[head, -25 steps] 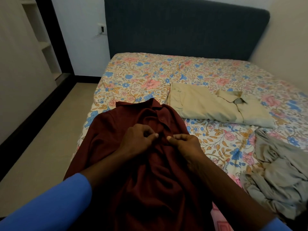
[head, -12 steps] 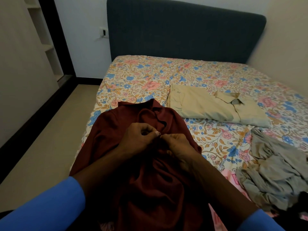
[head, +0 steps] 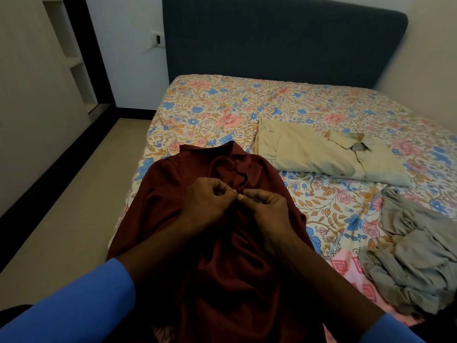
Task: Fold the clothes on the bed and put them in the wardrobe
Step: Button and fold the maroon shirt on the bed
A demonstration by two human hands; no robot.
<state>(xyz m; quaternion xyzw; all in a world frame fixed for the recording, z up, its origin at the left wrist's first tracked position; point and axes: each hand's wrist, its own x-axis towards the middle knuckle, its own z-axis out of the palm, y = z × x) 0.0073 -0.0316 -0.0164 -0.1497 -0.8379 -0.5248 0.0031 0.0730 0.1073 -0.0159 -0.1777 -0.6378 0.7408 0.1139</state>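
A bedroom with pale walls and a dark upholstered headboard, where a bed in a floral sheet carries three garments. A maroon collared shirt lies face up along the bed's near left edge, collar toward the headboard, its lower half bunched and rumpled toward the camera. The person's left hand and right hand meet on the front opening just below the collar. Each has its fingers curled in, thumb against forefinger, pinching the cloth, and the two sets of fingertips are touching or nearly so. Whether a button sits between them cannot be made out; the step looks like fastening or squaring the placket before folding. Blue sleeves show at the bottom of the frame. A beige shirt, already folded flat, rests at the middle of the bed, well apart from a grey garment crumpled near the bed's near right edge. A shelved recess stands in the left wall.

The maroon fabric appears light, soft and limp, likely to slide and crease rather than hold a line, so it would want smoothing flat first. Judging by how it lies, the shoulders and hem corners look the sensible places to take hold for the folds.
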